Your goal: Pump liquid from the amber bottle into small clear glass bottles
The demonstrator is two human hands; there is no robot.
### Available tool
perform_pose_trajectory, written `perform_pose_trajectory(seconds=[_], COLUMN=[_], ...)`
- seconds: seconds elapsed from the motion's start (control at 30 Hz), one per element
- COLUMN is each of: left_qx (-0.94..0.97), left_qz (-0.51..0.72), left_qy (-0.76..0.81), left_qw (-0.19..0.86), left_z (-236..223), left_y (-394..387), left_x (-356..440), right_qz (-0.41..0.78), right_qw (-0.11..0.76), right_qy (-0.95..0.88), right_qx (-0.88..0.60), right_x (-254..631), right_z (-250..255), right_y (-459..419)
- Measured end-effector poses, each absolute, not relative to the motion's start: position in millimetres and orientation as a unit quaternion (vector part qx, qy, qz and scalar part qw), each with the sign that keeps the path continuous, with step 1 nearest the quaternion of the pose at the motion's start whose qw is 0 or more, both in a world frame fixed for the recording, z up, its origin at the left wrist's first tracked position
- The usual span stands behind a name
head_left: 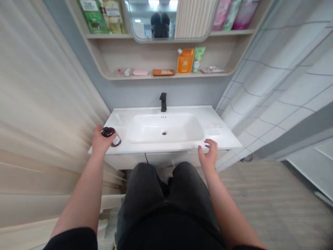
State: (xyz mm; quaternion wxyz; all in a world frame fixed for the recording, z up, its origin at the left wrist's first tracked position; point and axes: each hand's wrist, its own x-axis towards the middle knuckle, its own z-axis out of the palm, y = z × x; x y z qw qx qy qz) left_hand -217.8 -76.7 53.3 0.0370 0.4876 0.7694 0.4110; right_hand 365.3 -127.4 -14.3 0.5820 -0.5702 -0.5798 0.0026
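At the left end of the white washbasin counter, my left hand is wrapped around a dark brown bottle with a black top and a white label. The bottle stands on the counter, or very close to it. My right hand is over the counter's front edge, right of the basin. Its fingers are apart and slightly curled, with nothing in them. I cannot tell whether its fingertips touch the counter.
A black faucet stands behind the basin. Clear dishes sit on the counter, one at left and one at right. Above, a shelf carries an orange pouch, a green tube and small items, below a mirror. A curtain hangs at left.
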Motion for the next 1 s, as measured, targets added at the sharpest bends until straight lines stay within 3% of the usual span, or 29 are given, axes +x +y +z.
perform_pose_trajectory(seconds=[0.2, 0.33, 0.47, 0.63, 0.73, 0.9, 1.0], left_qx=[0.472, 0.523, 0.613, 0.661, 0.696, 0.72, 0.7], left_qz=[0.417, 0.472, 0.49, 0.477, 0.497, 0.445, 0.426], left_qy=[0.777, 0.709, 0.608, 0.544, 0.466, 0.312, 0.305], left_qw=[0.009, 0.023, 0.122, 0.199, 0.225, 0.431, 0.485], left_z=[65, 81, 96, 103, 109, 121, 120], left_y=[-90, -119, -164, -214, -226, -226, -226], left_x=[-189, -140, -58, 24, 37, 31, 33], right_qz=[0.077, 0.204, 0.331, 0.41, 0.43, 0.515, 0.53], right_qw=[0.574, 0.496, 0.429, 0.501, 0.506, 0.439, 0.421], right_qy=[-0.621, -0.71, -0.761, -0.68, -0.657, -0.665, -0.666], right_qx=[-0.527, -0.456, -0.357, -0.344, -0.358, -0.314, -0.313], right_x=[328, 288, 235, 198, 209, 243, 249], right_z=[-11, 4, 26, 40, 41, 38, 35], right_y=[-147, -157, -174, -202, -212, -220, -228])
